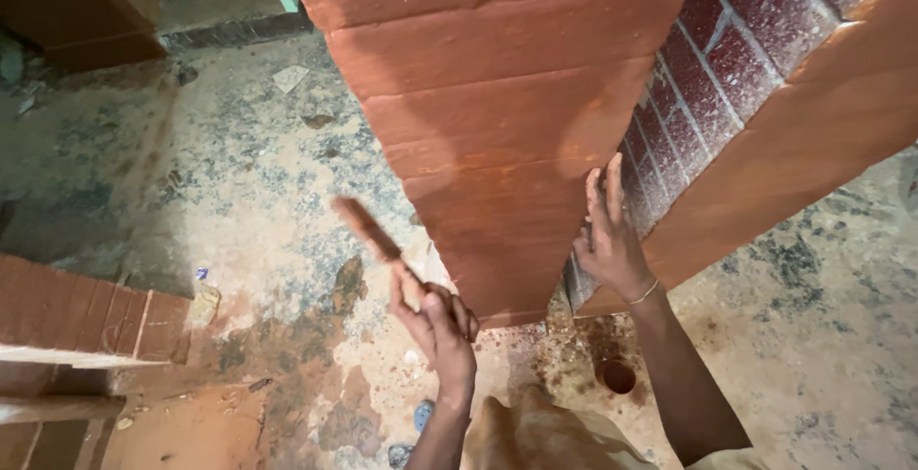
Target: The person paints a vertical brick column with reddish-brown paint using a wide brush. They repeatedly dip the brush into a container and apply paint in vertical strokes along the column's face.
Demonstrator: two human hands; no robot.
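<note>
A paintbrush [368, 229], coated in reddish-brown paint and blurred, is being gripped by the left hand [438, 322], whose fingers are being curled round the lower end of its handle. The brush is being held up just left of the red-painted pillar [497, 135], its tip angled up and to the left, apart from the painted face. The right hand [609, 236] is being pressed flat against the pillar's right edge, fingers straight and close together, where the smooth painted face is being met by a panel of dark red brick-pattern tiles [712, 78]. A thin bangle [644, 292] is being worn on that wrist. A small round container [619, 375] is being left on the stained floor [239, 183] near the pillar's foot, below the right forearm; dark reddish liquid is being shown inside it, though how full it is cannot be told. A low painted ledge [86, 312] is being shown at the left.
</note>
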